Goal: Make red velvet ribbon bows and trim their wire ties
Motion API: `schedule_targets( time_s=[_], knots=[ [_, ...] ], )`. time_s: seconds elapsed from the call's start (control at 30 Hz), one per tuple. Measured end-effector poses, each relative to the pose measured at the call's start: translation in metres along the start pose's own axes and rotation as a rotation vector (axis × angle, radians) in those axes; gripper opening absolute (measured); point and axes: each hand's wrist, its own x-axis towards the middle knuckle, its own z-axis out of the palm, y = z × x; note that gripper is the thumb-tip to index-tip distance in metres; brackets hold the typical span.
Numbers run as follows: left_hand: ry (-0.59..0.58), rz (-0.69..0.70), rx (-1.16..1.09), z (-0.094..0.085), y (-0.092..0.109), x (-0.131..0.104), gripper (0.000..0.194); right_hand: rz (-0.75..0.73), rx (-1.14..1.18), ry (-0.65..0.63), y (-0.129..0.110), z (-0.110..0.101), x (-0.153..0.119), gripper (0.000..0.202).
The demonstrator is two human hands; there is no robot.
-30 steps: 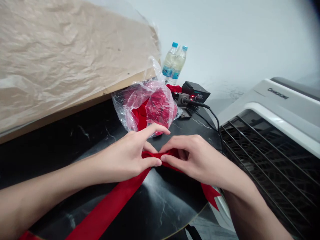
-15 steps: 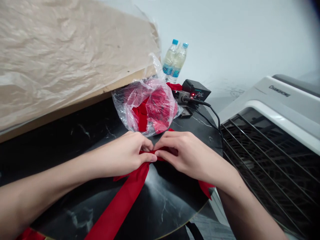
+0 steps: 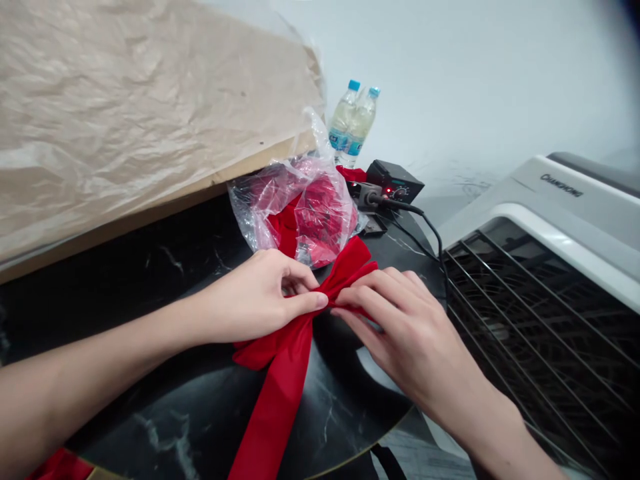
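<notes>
My left hand (image 3: 280, 297) has thumb and fingers pinched on the gathered waist of the red ribbon (image 3: 280, 393); my right hand (image 3: 405, 317), just beside it at 3 o'clock, has its fingertips closed on folds of the same ribbon – how hard, can't tell. Ribbon is mid-frame, over the black marbled table (image 3: 200, 393). Clock centred on my pinch: one loop sticks out at 1, a bunched fold at 8, a long flat tail drops at 7.

Handling, my read: very light, soft, limp, no spring to speak of. Looks smooth and a bit shiny, so folds could slip if the pinch loosens. Won't break, but should crease easily. Best hold is the narrow waist, thumb against fingertips; loops look easy to crush, so take them by the edges.

Further out: clear plastic bag (image 3: 245, 213) with red material inside at 12, two bottles (image 3: 343, 120) behind it, black box with a dial (image 3: 393, 180) at 1, white grilled appliance (image 3: 505, 190) at 3, plastic-covered brown slab (image 3: 150, 120) at 10.
</notes>
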Motion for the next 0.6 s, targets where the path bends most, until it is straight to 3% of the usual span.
schedule_targets(
  time_s=[0.2, 0.4, 0.5, 0.6],
  knots=[
    [0.02, -0.053, -0.276, 0.004, 0.0, 0.002, 0.013, -0.161, -0.011, 0.195, 0.011, 0.004, -0.007, 0.01],
    [-0.053, -0.23, -0.641, 0.011, 0.0, 0.001, 0.015, -0.39, -0.197, 0.387, 0.034, 0.012, -0.014, 0.008],
    [0.121, -0.135, -0.497, 0.016, 0.001, 0.002, 0.013, -0.339, -0.223, 0.409, 0.036, 0.013, -0.018, 0.012],
    [0.293, -0.004, -0.287, 0.018, 0.0, 0.004, 0.008, -0.11, -0.082, 0.449, 0.018, 0.016, -0.018, 0.015]
  ],
)
